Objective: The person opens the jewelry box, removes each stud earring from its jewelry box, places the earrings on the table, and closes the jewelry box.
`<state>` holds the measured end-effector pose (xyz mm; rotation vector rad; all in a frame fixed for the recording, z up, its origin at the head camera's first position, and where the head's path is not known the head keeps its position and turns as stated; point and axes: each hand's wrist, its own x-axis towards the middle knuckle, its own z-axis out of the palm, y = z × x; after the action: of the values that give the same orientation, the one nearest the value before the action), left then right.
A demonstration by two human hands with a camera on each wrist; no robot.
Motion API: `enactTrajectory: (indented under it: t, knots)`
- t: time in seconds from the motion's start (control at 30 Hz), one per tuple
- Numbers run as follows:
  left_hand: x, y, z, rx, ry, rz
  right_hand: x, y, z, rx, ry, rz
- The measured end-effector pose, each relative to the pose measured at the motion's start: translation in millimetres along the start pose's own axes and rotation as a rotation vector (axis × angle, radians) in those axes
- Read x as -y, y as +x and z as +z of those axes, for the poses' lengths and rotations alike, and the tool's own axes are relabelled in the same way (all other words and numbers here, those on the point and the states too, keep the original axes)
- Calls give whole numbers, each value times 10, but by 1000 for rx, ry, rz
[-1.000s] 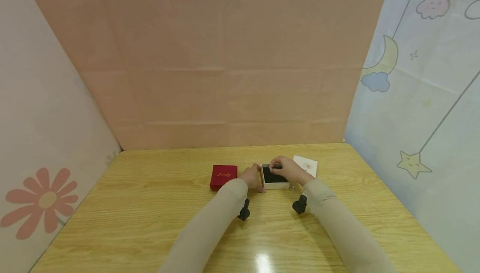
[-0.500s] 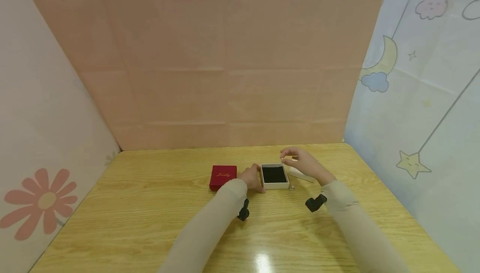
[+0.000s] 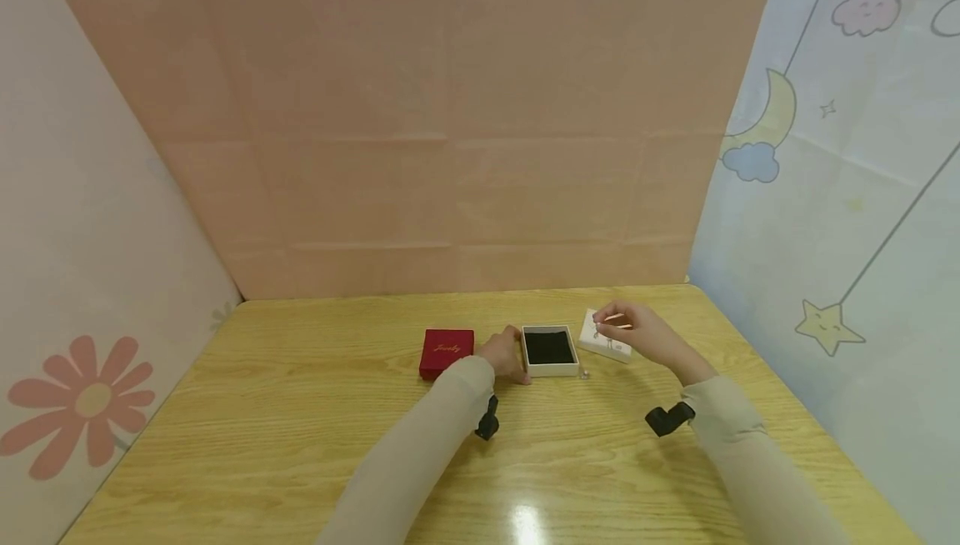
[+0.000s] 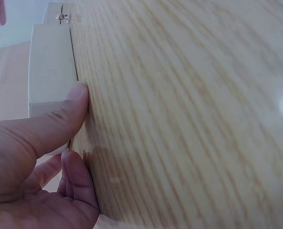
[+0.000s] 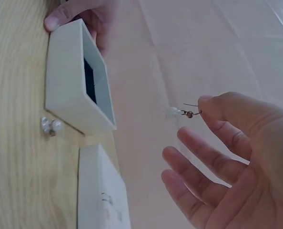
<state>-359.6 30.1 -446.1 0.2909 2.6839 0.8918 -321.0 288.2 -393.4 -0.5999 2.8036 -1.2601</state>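
Observation:
My left hand [image 3: 507, 353] grips the left side of a white jewelry box [image 3: 551, 371], thumb at its front corner and fingers round toward the back. A black pad [image 3: 549, 348] lies inside the lidless box. Raised over the white lid [image 3: 600, 347], my right hand [image 3: 647, 337] pinches an earring [image 5: 174, 113] by its thin hook between thumb and index finger. The earring has a pale bead and a small brownish one; the other fingers of that hand are spread loosely. A second, shiny beaded earring [image 5: 51, 126] lies on the table by the box's front right corner.
Left of my left hand sits a red jewelry box [image 3: 447, 352] with gold lettering. The white lid, with a printed design, lies just right of the white box. A wood-grain table [image 3: 300, 428] carries everything, with a pinkish-brown backdrop [image 3: 450, 153] behind.
My right hand has moved from over the black pad to the right, and is now above the lid with the earring. The left hand and the box have stayed put.

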Motion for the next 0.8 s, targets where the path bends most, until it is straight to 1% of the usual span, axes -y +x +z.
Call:
enactTrajectory:
  t: [0.17, 0.4, 0.6, 0.73, 0.8]
  knots:
    - [12, 4, -4, 3, -1, -5, -102, -29, 43, 36, -21, 15]
    - [21, 9, -9, 2, 4, -1, -237, -43, 181, 100, 1, 48]
    - [25, -16, -21, -2, 12, 12, -309, -43, 304, 112, -5, 34]
    - [29, -27, -25, -5, 24, 20, -343, -39, 350, 125, 1, 38]
    - [31, -23, -24, -3, 25, 19, -356, -40, 366, 131, -16, 35]
